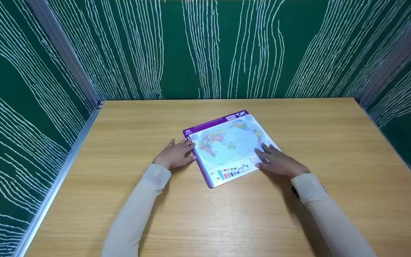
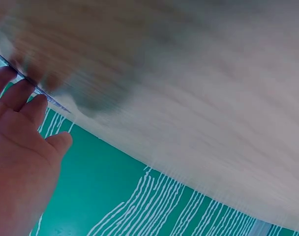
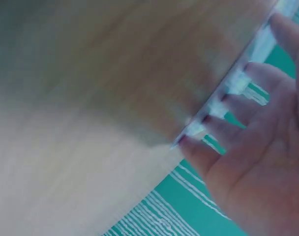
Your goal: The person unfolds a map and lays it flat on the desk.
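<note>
A flat world map board [image 1: 232, 137] with a purple border lies tilted on the wooden table, its printed side up. Along its left edge, the fingertips of my left hand [image 1: 175, 154] rest on the border, the fingers spread and fairly straight. My right hand [image 1: 280, 163] lays extended fingers over the board's lower right part. Seen from the left wrist, the board is a thin sliver [image 2: 53, 102] at the fingertips. In the right wrist view, the fingertips of the right hand [image 3: 253, 132] touch the board's thin, shiny surface [image 3: 262, 44].
The wooden table [image 1: 223, 221] extends around the board on all sides. Green walls [image 1: 173, 53] with white wavy lines stand behind and at both sides, joined by grey corner posts [image 1: 64, 53]. A metal rail [image 1: 55, 182] runs along the table's left edge.
</note>
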`<state>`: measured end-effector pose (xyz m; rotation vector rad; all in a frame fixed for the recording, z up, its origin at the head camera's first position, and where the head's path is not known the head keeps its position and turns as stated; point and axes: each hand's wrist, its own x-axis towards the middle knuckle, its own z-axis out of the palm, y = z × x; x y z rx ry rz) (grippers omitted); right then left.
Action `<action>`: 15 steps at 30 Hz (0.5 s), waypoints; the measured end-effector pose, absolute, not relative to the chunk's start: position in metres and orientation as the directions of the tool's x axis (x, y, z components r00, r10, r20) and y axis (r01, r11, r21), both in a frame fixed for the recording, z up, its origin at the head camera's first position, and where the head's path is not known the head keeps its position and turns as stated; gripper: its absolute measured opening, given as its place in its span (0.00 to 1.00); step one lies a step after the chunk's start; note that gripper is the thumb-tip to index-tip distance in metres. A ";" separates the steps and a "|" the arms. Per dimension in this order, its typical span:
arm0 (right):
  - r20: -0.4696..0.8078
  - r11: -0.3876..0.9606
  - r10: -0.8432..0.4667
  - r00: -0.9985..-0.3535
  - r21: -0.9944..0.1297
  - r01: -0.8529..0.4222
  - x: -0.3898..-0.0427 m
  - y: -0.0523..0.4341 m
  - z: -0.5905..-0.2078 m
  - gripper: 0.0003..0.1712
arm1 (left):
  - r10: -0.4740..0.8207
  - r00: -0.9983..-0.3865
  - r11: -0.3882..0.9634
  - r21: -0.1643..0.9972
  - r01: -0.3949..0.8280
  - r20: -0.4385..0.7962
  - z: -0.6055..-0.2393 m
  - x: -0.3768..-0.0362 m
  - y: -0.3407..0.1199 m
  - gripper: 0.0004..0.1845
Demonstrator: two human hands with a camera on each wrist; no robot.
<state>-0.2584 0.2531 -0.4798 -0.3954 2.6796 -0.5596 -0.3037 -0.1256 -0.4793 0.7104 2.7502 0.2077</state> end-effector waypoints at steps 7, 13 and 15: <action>-0.313 0.873 -0.351 -0.883 -0.450 -0.187 -0.270 0.263 -0.479 0.41 | 0.520 -0.818 0.852 0.212 0.479 -0.245 -0.483 -0.298 -0.128 0.35; -0.328 0.857 -0.366 -0.871 -0.484 -0.178 -0.280 0.267 -0.478 0.40 | 0.522 -0.818 0.850 0.231 0.474 -0.243 -0.483 -0.291 -0.128 0.35; -0.345 0.851 -0.353 -0.869 -0.504 -0.146 -0.284 0.269 -0.478 0.40 | 0.527 -0.817 0.846 0.238 0.477 -0.234 -0.483 -0.289 -0.127 0.35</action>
